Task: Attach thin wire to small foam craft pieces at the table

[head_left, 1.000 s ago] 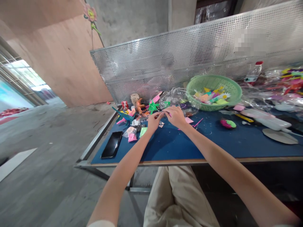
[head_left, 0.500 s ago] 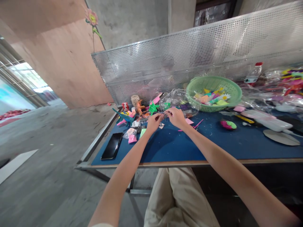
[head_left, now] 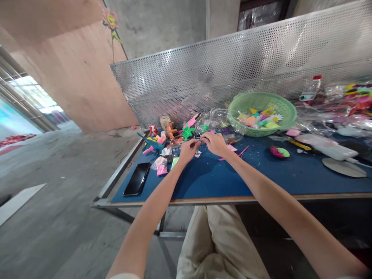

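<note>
Over the blue tabletop (head_left: 209,182), my left hand (head_left: 188,151) and my right hand (head_left: 215,144) are close together, fingertips almost meeting. Both are closed in a pinch on a thin strand (head_left: 200,140); whether it is thread or wire I cannot tell. Just behind the fingers sits a green, pointed clay-like figure (head_left: 187,133). Left of it are an orange figure (head_left: 172,131) and a teal one with long points (head_left: 152,143). A pink piece (head_left: 231,148) and a thin magenta stick (head_left: 243,151) lie by my right wrist.
A black phone (head_left: 136,179) lies near the front left corner. Small bags of pink clay (head_left: 162,169) are beside it. A green basket (head_left: 261,133) holds colourful pieces. A perforated metal panel (head_left: 232,62) stands behind the table. At the right are a bottle (head_left: 310,92) and plastic wrapping.
The view has shifted very slightly. Both hands keep their pinch in nearly the same place, with only small finger movement; the things on the table stay where they were.
</note>
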A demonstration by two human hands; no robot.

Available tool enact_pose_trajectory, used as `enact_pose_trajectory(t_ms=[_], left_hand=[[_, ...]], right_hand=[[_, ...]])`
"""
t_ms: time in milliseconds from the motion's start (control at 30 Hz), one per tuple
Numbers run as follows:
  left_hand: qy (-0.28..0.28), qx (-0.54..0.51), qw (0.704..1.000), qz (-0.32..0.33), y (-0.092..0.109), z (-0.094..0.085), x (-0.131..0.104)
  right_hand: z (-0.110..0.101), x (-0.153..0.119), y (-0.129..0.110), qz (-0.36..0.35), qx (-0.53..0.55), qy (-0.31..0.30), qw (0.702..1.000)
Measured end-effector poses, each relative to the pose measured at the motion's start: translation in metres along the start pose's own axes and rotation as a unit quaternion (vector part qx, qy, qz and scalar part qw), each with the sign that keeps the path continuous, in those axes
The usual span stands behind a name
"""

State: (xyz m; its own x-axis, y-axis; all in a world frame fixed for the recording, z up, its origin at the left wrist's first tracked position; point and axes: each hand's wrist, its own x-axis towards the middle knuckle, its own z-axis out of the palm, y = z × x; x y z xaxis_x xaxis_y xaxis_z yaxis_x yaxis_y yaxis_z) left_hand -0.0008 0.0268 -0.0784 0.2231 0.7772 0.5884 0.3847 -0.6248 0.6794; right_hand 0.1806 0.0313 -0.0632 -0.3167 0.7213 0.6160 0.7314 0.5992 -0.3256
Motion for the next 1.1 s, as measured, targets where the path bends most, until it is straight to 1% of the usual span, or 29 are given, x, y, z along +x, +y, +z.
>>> enact_pose_trajectory(t_ms=[67, 133, 200, 267, 300, 333, 400, 467, 533, 600, 633, 667, 700, 767, 833, 900, 1033, 1100], left_hand=[[0.009, -0.034, 0.999, -0.019, -0.005, 0.001, 0.001], [0.045, -0.107, 0.992, -0.057, -0.012, 0.001, 0.003], [0.094, -0.207, 0.968, -0.105, -0.018, 0.001, 0.006], [0.134, -0.303, 0.932, -0.147, -0.021, 0.0, 0.009], [0.149, -0.338, 0.915, -0.161, -0.022, -0.001, 0.011], [0.162, -0.362, 0.902, -0.171, -0.022, -0.002, 0.012], [0.181, -0.382, 0.888, -0.178, -0.021, -0.002, 0.014], [0.181, -0.381, 0.891, -0.166, -0.019, -0.002, 0.014], [0.168, -0.374, 0.901, -0.142, -0.017, -0.002, 0.014], [0.149, -0.363, 0.913, -0.116, -0.014, -0.001, 0.013], [0.134, -0.351, 0.92, -0.107, -0.012, -0.001, 0.012], [0.116, -0.333, 0.93, -0.101, -0.01, -0.001, 0.011], [0.096, -0.308, 0.942, -0.095, -0.007, -0.001, 0.01], [0.064, -0.241, 0.965, -0.083, -0.001, -0.002, 0.008], [0.051, -0.179, 0.98, -0.07, 0.003, -0.003, 0.006], [0.047, -0.145, 0.987, -0.058, 0.006, -0.003, 0.005], [0.037, -0.109, 0.992, -0.047, 0.006, -0.002, 0.003], [0.039, -0.09, 0.994, -0.045, 0.006, -0.002, 0.003]], right_hand=[[-0.002, 0.0, 0.0, -0.027, -0.021, 0.015, 0.999], [-0.008, 0.001, 0.0, -0.052, -0.043, 0.07, 0.995], [-0.015, 0.001, 0.001, -0.042, -0.041, 0.156, 0.986], [-0.021, 0.0, 0.001, -0.005, -0.012, 0.229, 0.973], [-0.023, 0.0, 0.001, 0.011, 0.009, 0.243, 0.97], [-0.023, -0.001, 0.001, 0.021, 0.033, 0.236, 0.971], [-0.02, -0.003, 0.001, 0.026, 0.082, 0.173, 0.981], [-0.011, -0.003, 0.0, 0.031, 0.137, 0.092, 0.986], [0.0, -0.002, -0.001, 0.056, 0.217, 0.037, 0.974], [0.012, 0.001, -0.001, 0.095, 0.336, -0.019, 0.937], [0.016, 0.002, -0.002, 0.105, 0.391, -0.028, 0.914], [0.02, 0.003, -0.002, 0.108, 0.435, -0.027, 0.893], [0.022, 0.004, -0.002, 0.11, 0.465, -0.011, 0.878], [0.024, 0.005, -0.003, 0.113, 0.489, 0.038, 0.864], [0.023, 0.005, -0.004, 0.121, 0.494, 0.078, 0.857], [0.022, 0.005, -0.004, 0.129, 0.518, 0.091, 0.841], [0.022, 0.006, -0.002, 0.156, 0.601, 0.093, 0.778], [0.022, 0.007, -0.002, 0.169, 0.623, 0.098, 0.758]])
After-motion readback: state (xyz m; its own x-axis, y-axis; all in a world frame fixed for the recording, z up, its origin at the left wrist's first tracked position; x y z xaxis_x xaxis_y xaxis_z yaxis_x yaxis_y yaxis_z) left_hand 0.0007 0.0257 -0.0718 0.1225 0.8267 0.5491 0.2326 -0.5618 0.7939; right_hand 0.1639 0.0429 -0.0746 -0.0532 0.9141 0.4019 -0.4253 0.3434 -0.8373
